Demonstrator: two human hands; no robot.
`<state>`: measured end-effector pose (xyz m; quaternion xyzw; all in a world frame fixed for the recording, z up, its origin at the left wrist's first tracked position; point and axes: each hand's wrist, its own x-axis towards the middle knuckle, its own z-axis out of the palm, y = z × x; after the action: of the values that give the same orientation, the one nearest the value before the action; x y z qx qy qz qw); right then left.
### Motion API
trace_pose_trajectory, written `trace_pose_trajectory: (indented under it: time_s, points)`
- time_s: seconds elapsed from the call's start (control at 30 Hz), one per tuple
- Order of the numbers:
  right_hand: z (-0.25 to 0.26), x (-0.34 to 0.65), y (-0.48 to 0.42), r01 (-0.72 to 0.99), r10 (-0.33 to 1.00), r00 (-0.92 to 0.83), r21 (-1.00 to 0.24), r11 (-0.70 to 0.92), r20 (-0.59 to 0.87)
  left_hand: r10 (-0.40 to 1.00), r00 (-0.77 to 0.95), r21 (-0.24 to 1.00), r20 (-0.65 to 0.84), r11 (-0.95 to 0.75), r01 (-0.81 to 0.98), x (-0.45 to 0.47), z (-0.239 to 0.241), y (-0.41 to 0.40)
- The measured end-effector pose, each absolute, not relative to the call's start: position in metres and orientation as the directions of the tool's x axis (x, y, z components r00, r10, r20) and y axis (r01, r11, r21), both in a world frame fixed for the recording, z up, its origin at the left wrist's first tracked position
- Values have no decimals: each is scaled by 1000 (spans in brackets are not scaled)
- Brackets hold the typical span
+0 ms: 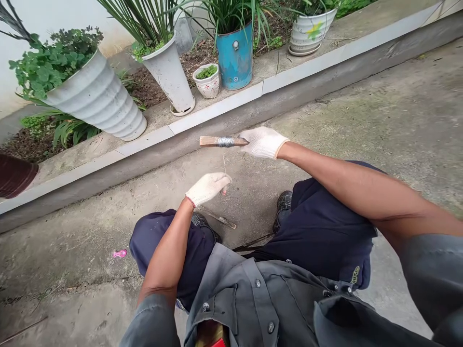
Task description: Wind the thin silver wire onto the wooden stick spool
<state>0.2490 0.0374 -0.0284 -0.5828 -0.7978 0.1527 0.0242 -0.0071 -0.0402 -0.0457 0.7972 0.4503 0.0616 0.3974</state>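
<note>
My right hand [263, 141], in a white knit glove, is closed on one end of a short wooden stick [207, 141] held level above the concrete. A band of grey wire [225, 141] is wound around the stick's middle. A thin strand [224, 165] hangs from the winding down to my left hand [207, 187], also gloved, whose fingers pinch its lower end. Both hands are in front of my knees, which are bent in dark trousers.
A thin metal blade or strip [219, 218] lies on the concrete between my shoes. A raised kerb [217, 108] carries several plant pots: white ribbed [97, 96], white cone [170, 72], blue [236, 55]. A small pink object [119, 253] lies at left.
</note>
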Motion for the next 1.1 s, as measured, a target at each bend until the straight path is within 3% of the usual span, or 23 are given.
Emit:
trace_pose_trajectory:
  time_s: [0.17, 0.3, 0.43, 0.57, 0.7, 0.8, 0.9, 1.0, 1.1]
  points:
    - [-30, 243, 34, 971, 932, -238, -42, 236, -275, 784, 553, 670, -281, -253, 698, -9, -44, -41]
    - [-31, 236, 22, 913, 830, -342, 52, 404, -441, 862, 439, 661, -255, -177, 730, -17, -41, -35]
    - [-33, 240, 12, 776, 617, -590, -155, 611, -522, 907, 382, 616, -174, -202, 761, -28, -42, -26]
    - [-25, 249, 7, 676, 484, -731, -418, 606, -481, 901, 402, 661, -163, -203, 722, -32, -44, -23]
    - [-18, 250, 12, 713, 641, -683, -508, 484, -349, 878, 448, 685, -168, -224, 694, -24, -44, -26]
    - [-20, 248, 23, 805, 819, -533, -426, 413, -214, 865, 466, 694, -184, -221, 685, -14, -42, -33]
    - [-24, 247, 34, 893, 915, -383, -305, 330, -131, 827, 517, 668, -219, -259, 698, -5, -41, -41]
    - [-26, 246, 38, 950, 944, -289, -171, 262, -159, 790, 569, 634, -227, -324, 703, -3, -40, -44]
    - [-26, 242, 33, 962, 903, -261, -15, 272, -342, 818, 534, 621, -214, -308, 721, -7, -39, -42]
